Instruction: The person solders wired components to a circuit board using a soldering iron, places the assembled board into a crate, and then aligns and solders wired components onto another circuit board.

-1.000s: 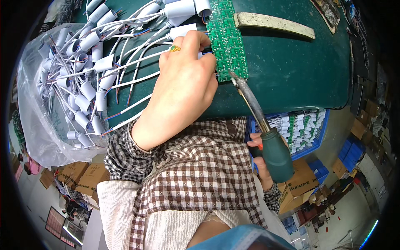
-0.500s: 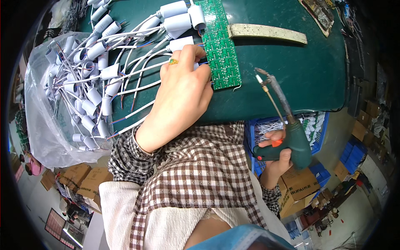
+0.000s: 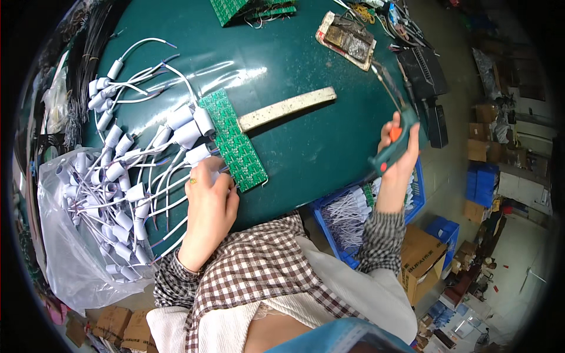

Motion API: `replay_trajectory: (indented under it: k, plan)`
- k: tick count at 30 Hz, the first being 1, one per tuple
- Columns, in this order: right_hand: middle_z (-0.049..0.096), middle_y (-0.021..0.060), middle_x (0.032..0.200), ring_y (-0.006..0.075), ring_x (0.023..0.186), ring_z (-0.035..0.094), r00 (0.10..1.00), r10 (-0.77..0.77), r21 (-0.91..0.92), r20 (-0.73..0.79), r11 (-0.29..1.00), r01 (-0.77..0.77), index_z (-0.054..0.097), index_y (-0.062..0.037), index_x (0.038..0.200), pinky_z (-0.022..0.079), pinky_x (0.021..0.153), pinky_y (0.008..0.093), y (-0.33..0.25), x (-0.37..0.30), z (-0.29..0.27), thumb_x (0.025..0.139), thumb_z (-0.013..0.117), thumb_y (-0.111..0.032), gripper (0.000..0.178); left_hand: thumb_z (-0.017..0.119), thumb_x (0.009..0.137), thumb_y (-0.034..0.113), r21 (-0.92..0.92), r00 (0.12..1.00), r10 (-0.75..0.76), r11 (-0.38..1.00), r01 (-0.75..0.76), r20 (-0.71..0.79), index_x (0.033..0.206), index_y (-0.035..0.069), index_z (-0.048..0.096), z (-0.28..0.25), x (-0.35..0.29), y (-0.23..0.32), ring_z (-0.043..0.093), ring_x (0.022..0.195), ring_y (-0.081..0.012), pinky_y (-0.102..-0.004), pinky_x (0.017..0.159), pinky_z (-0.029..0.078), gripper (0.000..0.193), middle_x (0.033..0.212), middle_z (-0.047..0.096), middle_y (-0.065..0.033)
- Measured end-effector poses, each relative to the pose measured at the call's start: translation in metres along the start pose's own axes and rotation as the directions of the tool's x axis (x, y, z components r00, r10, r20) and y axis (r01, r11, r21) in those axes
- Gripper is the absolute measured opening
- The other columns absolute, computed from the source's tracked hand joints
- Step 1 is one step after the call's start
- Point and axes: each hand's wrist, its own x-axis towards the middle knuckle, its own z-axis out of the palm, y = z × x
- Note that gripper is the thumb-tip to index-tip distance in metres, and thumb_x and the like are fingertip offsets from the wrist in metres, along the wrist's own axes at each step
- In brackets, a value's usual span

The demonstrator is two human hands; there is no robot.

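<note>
Here, in the head view, the board (image 3: 234,141) is a green rectangular panel of small repeated circuits. It lies flat on the table (image 3: 294,147), left of centre, its long sides running obliquely from upper left to lower right. White cylindrical sockets (image 3: 187,133) with white cables stand in a row along its left edge; thin coloured wires lead from some of them toward the board. A short bent wire (image 3: 265,182) projects at the lower right corner.

Of the two hands, the left hand (image 3: 207,203) is at the lower left edge of the board with fingers bent; its fingertips are hidden, so whether they grip cannot be told. The right hand (image 3: 400,147) is wrapped around the iron (image 3: 389,154), a green tool with an orange trigger. The iron's tip is near a corner of the tray (image 3: 336,53); contact cannot be determined.

The table surface is dark green and glossy. A pale, worn bar (image 3: 288,107) meets the board's right edge. Further boards (image 3: 229,10) lie at the far edge. Cartons (image 3: 421,256) are on the floor at right.

The tray contains a dark, stained block. At left, a clear bag (image 3: 70,265) contains many sockets. Below the table's right side, a blue crate (image 3: 322,215) contains white-cabled parts and green boards.
</note>
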Motion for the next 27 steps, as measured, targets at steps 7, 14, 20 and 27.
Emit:
replay_trajectory:
  k: [7, 14, 20, 27]
  plan:
    - [0.056, 0.0112, 0.105, 0.0222, 0.102, 0.057, 0.881, 0.338, 0.327, 0.330, 0.835, -0.443, 0.049, 0.0081, 0.120, 0.057, 0.072, 0.0277, -0.054, 0.134, -0.015, 0.089, 0.065, -0.024, 0.048, 0.065, 0.074, 0.005, -0.025, 0.999, 0.029, 0.999, -0.029, 0.015, 0.085, 0.003, 0.058, -0.003, 0.003, 0.004, 0.048, 0.110, -0.0345, -0.0457, 0.087, 0.039, 0.013, 0.119, 0.049, -0.0165]
    - [0.058, 0.0235, 0.112, 0.0401, 0.108, 0.059, 0.975, 0.187, -0.281, -0.121, 0.935, -0.215, 0.050, 0.0122, 0.112, 0.058, 0.084, 0.0453, -0.057, 0.159, -0.004, 0.091, 0.062, -0.041, 0.058, 0.067, 0.074, 0.007, -0.022, 0.997, 0.003, 1.000, -0.001, 0.071, 0.086, 0.002, 0.058, -0.006, 0.007, 0.004, 0.048, 0.107, -0.0334, -0.0450, 0.083, 0.039, 0.015, 0.118, 0.048, -0.0159]
    - [0.067, 0.0159, 0.089, 0.0297, 0.089, 0.068, 0.938, 0.176, -0.852, -0.299, 0.394, -0.346, 0.056, 0.0057, 0.105, 0.059, 0.077, 0.0421, -0.083, 0.126, 0.027, 0.086, 0.060, -0.058, 0.067, 0.067, 0.077, 0.005, -0.165, 0.987, 0.015, 0.986, 0.011, 0.157, 0.094, 0.002, 0.059, -0.031, 0.014, -0.002, 0.051, 0.109, -0.0343, -0.0438, 0.089, 0.042, 0.019, 0.119, 0.051, -0.0161]
    - [0.069, 0.0073, 0.092, 0.0221, 0.089, 0.067, 0.810, -0.328, -0.872, 0.487, -0.245, 0.425, 0.066, -0.0070, 0.111, 0.051, 0.081, 0.0341, 0.001, 0.030, 0.104, 0.082, 0.073, -0.027, 0.036, 0.055, 0.066, -0.010, 0.163, 0.972, 0.234, 0.960, -0.229, -0.010, 0.113, 0.009, 0.060, -0.067, 0.084, -0.031, 0.046, 0.124, -0.0344, -0.0463, 0.103, 0.038, 0.050, 0.127, 0.053, -0.0117]
